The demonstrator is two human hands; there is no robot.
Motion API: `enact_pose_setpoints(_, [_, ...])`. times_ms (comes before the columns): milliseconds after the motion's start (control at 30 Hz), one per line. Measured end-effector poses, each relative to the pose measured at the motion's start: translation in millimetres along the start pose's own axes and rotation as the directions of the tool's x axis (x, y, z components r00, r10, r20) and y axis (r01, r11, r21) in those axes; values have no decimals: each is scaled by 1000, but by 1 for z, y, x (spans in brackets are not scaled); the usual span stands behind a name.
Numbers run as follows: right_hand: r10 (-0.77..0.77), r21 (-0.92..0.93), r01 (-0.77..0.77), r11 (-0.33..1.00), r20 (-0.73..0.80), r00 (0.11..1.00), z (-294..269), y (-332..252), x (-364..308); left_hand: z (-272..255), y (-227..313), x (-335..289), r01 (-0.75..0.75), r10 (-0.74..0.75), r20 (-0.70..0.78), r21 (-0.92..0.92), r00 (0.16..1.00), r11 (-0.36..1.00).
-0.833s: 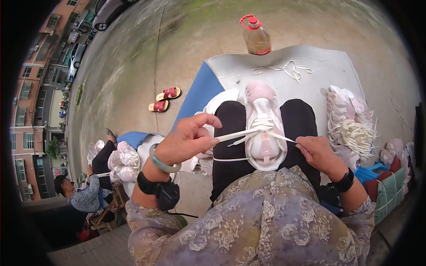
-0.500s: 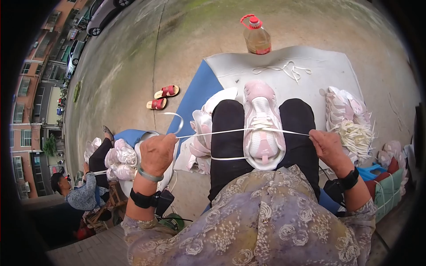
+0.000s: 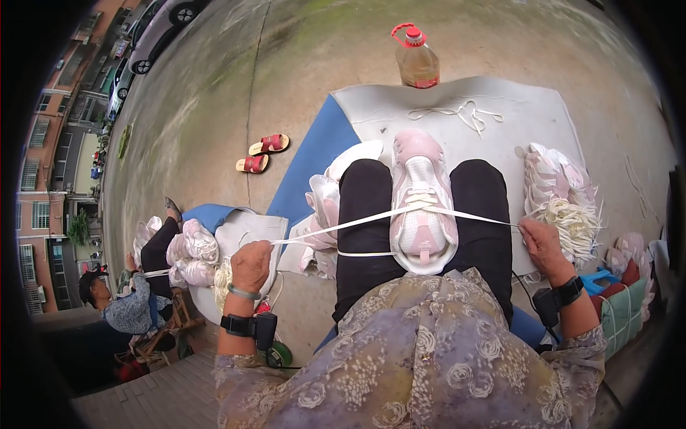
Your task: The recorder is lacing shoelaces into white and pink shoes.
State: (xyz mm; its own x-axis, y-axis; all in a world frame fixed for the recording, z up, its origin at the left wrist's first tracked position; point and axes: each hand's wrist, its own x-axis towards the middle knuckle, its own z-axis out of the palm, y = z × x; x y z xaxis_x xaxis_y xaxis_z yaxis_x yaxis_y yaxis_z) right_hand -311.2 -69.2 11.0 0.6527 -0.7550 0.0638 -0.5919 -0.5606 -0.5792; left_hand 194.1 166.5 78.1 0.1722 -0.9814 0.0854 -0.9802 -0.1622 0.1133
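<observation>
A pink and white sneaker [image 3: 421, 193] rests between my thighs, toe pointing away from me, heel opening toward me. White shoelace [image 3: 325, 230] is threaded through its eyelets, and its two ends stretch out to either side. My left hand [image 3: 250, 266] is closed on one end, out past my left thigh. The other end runs taut to my right hand [image 3: 544, 247], closed on it beyond my right thigh. Both ends slope from the sneaker's tongue down toward my hands. A white band loops around my left thigh, reaching the shoe's collar.
More pink and white shoe uppers lie left [image 3: 323, 207] and right, the right pile [image 3: 561, 175] beside a bundle of white laces [image 3: 569, 223]. A pale mat [image 3: 457, 100] holds loose lace; an oil bottle [image 3: 418, 61] and red slippers [image 3: 269, 144] lie beyond. Another person [image 3: 136, 304] sits far left.
My hands have moved a little lower, the right one also outward. The lace now angles down from the sneaker on both sides, and the curled free end above my left hand no longer shows.
</observation>
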Motion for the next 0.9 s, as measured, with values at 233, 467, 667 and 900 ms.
enact_pose_setpoints(233, [96, -235, -143, 961, -201, 975, -62, 123, -76, -15, -113, -63, 304, -302, -68, 25, 951, 952])
enact_pose_setpoints(467, [113, -459, -335, 823, -445, 888, -165, 208, -103, -57, -170, -65, 404, -379, -185, 122, 907, 907])
enact_pose_setpoints(667, [640, 509, -523, 683, -73, 765, -81, 143, -50, -11, -52, 15, 782, -626, 472, -432, 621, 450])
enact_pose_setpoints(900, [300, 739, -671, 68, 626, 720, 22, -78, 43, 42, 125, 66, 769, 53, 804, -584, 593, 259])
